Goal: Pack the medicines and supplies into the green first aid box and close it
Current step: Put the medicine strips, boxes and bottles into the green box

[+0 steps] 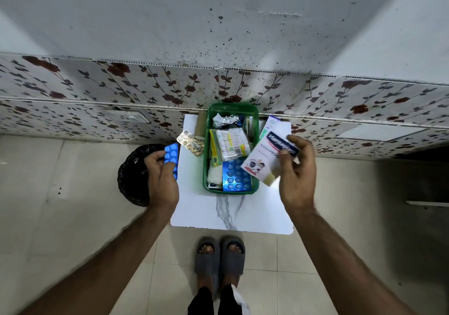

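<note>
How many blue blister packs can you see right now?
2: one blue blister pack in the left hand, another inside the green box. More may be buried.

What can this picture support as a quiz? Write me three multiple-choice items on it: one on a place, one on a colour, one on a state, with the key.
1. Where does the gold blister strip of tablets lie?
A. Inside the box
B. On the white tabletop, left of the box
C. On the floor

2. What colour is the blister pack held in the left hand?
A. Blue
B. Red
C. Silver

3. In what state is the green plastic first aid box?
A. Closed
B. Open and empty
C. Open, with supplies inside

Key: 1 B, the strip rests on the white tabletop beside the box's left wall. 2 A, the blue blister pack shows between the fingers. 3 C, no lid covers it, and packets and a second blue blister sheet fill it, while the right hand holds a white medicine carton at its right edge.
</note>
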